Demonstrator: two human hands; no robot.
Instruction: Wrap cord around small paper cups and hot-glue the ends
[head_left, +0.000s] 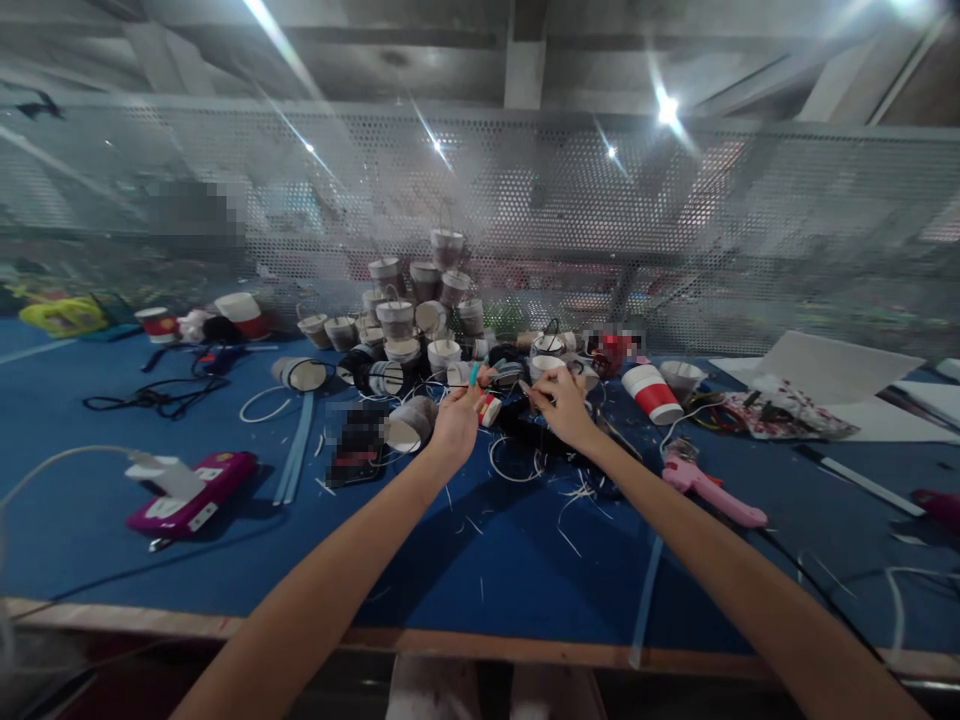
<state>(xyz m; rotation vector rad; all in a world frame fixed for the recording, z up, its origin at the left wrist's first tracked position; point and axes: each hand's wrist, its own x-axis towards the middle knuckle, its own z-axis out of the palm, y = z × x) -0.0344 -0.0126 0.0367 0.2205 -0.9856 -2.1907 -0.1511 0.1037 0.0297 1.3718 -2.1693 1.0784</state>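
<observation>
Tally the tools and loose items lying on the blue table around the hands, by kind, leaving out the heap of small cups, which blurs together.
Pink glue gun: 1
Red-and-white paper cup, lying on its side: 1
Magenta device with a white plug on it: 1
Black cable bundle: 1
White sheet: 1
Total: 5

The left hand and right hand meet at a small red-and-white piece.

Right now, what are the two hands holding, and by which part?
The left hand pinches a small red and white cup at its side, with the fingers. The right hand pinches something thin beside it; what it is cannot be told.
</observation>
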